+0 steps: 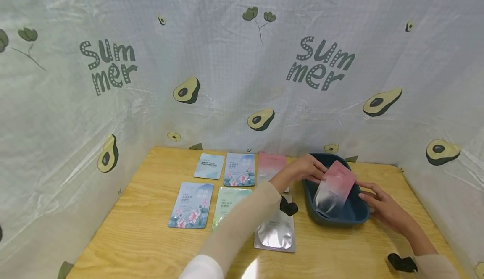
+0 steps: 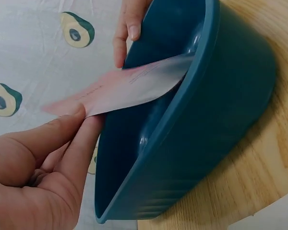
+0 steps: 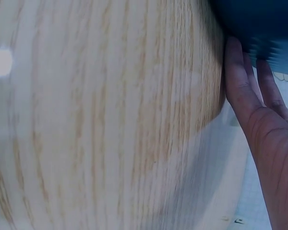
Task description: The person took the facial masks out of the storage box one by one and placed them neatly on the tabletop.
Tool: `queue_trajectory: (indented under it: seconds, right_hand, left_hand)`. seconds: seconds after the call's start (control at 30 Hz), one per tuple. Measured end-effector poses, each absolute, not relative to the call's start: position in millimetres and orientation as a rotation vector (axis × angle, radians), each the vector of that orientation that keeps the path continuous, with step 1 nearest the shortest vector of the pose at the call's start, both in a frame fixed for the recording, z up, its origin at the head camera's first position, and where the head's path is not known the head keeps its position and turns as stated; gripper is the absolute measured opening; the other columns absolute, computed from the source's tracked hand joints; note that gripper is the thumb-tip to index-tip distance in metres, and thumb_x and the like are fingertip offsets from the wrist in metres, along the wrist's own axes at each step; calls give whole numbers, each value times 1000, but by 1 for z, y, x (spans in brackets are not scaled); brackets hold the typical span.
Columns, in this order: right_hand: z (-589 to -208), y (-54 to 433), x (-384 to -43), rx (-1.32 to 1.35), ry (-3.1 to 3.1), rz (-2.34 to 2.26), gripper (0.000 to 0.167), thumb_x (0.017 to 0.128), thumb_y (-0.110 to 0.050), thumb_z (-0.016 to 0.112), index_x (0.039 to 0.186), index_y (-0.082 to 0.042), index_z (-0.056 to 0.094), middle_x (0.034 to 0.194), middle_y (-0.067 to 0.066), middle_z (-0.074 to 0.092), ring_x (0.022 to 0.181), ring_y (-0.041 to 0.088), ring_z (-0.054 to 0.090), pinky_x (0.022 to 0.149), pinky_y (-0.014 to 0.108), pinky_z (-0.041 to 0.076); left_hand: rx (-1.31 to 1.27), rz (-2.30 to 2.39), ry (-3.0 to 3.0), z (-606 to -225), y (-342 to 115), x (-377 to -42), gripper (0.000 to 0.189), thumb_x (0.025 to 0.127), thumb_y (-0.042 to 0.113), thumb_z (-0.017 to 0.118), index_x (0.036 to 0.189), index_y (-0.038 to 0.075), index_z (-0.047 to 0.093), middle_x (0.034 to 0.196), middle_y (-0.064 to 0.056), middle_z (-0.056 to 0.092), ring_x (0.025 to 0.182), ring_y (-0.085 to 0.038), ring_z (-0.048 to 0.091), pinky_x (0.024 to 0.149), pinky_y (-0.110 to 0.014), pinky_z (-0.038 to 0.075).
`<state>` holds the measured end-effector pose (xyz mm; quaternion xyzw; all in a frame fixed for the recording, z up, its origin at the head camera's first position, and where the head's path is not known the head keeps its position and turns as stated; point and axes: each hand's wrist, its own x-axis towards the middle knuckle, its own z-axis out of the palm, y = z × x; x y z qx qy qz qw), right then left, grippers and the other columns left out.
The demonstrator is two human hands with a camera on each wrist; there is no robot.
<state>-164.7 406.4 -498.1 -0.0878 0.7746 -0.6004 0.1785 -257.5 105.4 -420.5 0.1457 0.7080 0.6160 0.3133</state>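
My left hand (image 1: 304, 167) pinches a pink-and-silver face mask packet (image 1: 338, 182) between thumb and fingers, near its pink end. The packet slants over the dark blue plastic basin (image 1: 340, 222), its silver end down inside the walls, as the left wrist view also shows. At the basin's right side, my right hand (image 1: 385, 207) holds the rim, with a fingertip over the edge and other fingers (image 3: 237, 72) against the outer wall. The bottom of the basin is partly hidden by the packet.
Left of the basin lie several flat packets: a small light blue one (image 1: 209, 166), two blue floral ones (image 1: 191, 205), a green one (image 1: 227, 197), a pink one (image 1: 270, 165) and a silver one (image 1: 276, 235). My left forearm crosses over some. A patterned curtain (image 1: 219, 52) surrounds the wooden table (image 1: 128, 237).
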Motion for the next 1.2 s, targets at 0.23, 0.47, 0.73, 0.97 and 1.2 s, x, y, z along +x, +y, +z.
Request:
queue_trajectory:
  seconds: [0.23,0.47,0.73,0.97,1.2]
  right_hand:
    - [-500,405,-164,-276,2151,-1741,52,112,-19,41,161,-15,24,130,-27,44,114,-11,54,86,32,57]
    - [-503,405,-162,-332,2100,-1772,51,113,-16,38,161,-13,22,133,-28,47,117,-9,55,87,34,58]
    - [-502,404,-163,-331,2104,-1781,50,113,-17,39,161,-15,24,132,-29,48,116,-9,55,87,36,58]
    - [-502,404,-162,-322,2113,-1776,51,113,-17,39,161,-13,23,132,-29,49,115,-10,55,87,38,59]
    - [-504,404,-163,-339,2098,-1777,52,113,-17,39,162,-14,22,134,-26,47,117,-8,56,88,38,58]
  left_hand:
    - [356,1811,1864,-425,97,-250,20,88,-7,74,108,-6,77,94,-15,77,88,-26,76,76,-36,63]
    - [322,1966,1805,-421,82,-248,21,89,-5,73,110,-7,76,99,-15,77,89,-21,75,79,-34,62]
    - [350,2030,1764,-411,49,-244,23,92,-7,69,115,-11,72,109,-22,74,95,-22,75,93,-43,58]
    - [380,2045,1766,-402,16,-234,27,93,-7,68,120,-11,70,111,-22,73,83,-11,72,88,-36,60]
    - [384,2035,1838,-394,-22,-228,27,95,-4,67,121,-9,70,113,-20,73,88,-12,72,85,-32,61]
